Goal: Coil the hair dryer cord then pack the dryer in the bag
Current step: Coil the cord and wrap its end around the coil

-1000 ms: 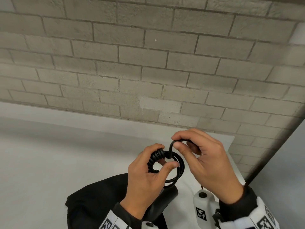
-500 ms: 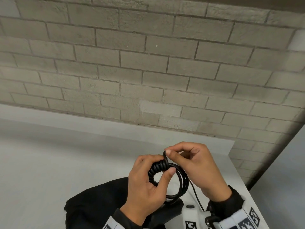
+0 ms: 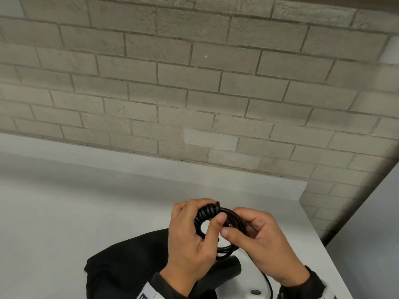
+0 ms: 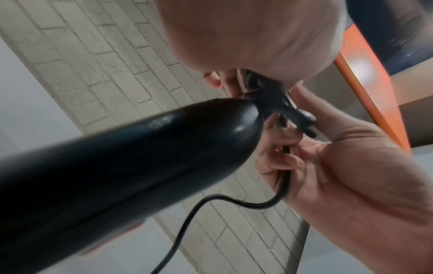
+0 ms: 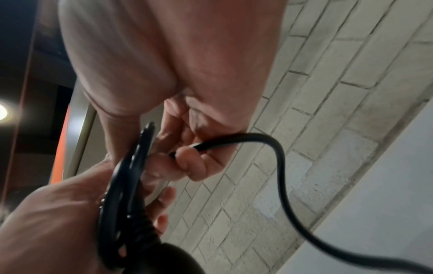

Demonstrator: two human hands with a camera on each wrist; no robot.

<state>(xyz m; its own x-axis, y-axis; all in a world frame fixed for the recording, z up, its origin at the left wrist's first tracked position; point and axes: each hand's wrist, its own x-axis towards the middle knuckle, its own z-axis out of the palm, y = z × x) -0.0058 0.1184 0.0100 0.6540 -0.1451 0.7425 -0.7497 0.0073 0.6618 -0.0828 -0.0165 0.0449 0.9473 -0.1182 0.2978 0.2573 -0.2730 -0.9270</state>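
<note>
Both hands work above the near right part of the white tabletop (image 3: 64, 212). The left hand (image 3: 190, 240) grips the coiled thin black rubber cord (image 3: 232, 214), thumb through the loop. The right hand (image 3: 259, 240), which a second ago lifted a strand above the bundle, now pinches it low against the loops. Judgement: another turn is laid; slack remains. The glossy black plastic dryer (image 4: 117, 166) hangs beneath, over the black fabric bag (image 3: 121, 266), unpacked.
</note>
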